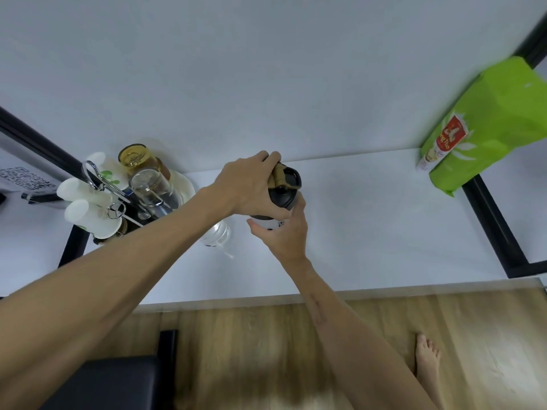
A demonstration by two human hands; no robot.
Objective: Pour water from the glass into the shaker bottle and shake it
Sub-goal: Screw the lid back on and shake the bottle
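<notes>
Hands (pixel 251 182) clasp shaker bottle (pixel 281 199)

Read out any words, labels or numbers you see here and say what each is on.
"ng Tho": partial word on the red emblem of the green bag; the rest is blurred.
Shaker bottle: dark marks on its white band, mostly hidden by the right hand, unreadable.
QR code sheet: print too small to read.

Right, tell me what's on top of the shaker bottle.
A black lid with a tan flip cap sits on the shaker bottle. The left hand grips that top, covering part of it; the right hand holds the body.
</notes>
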